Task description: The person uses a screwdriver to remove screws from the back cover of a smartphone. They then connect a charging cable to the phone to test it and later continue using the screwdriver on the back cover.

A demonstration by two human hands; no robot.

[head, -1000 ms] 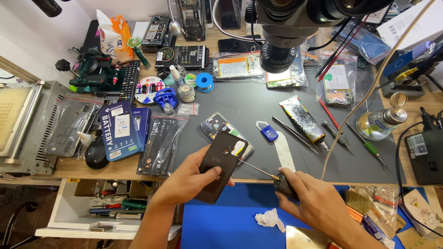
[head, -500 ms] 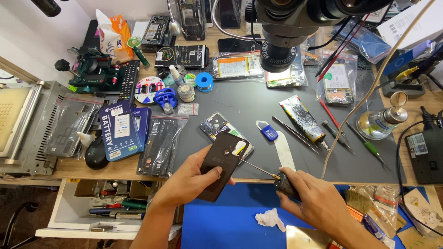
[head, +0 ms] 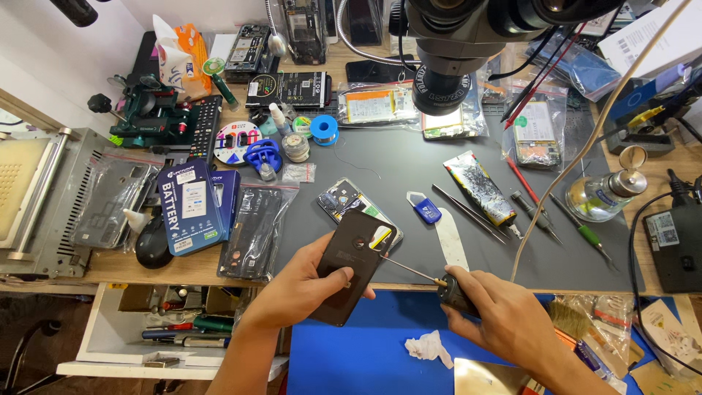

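Observation:
My left hand (head: 300,289) grips a black phone back (head: 353,265), held tilted over the front edge of the grey work mat (head: 409,175). My right hand (head: 504,322) holds a black-handled screwdriver (head: 453,291). Its thin shaft reaches left and its tip touches the upper right side of the phone. An opened phone body (head: 349,201) lies on the mat just beyond the held phone.
A microscope head (head: 453,51) hangs over the mat's far side. Tweezers, a blue pry tool (head: 426,209), a white spatula (head: 450,238), screwdrivers and a glass bottle (head: 603,196) lie to the right. Bagged parts and battery boxes (head: 186,205) sit left. A crumpled tissue (head: 430,347) rests on blue cloth.
Almost nothing differs: both hands keep their hold, and the screwdriver tip stays against the phone with only a slight shift.

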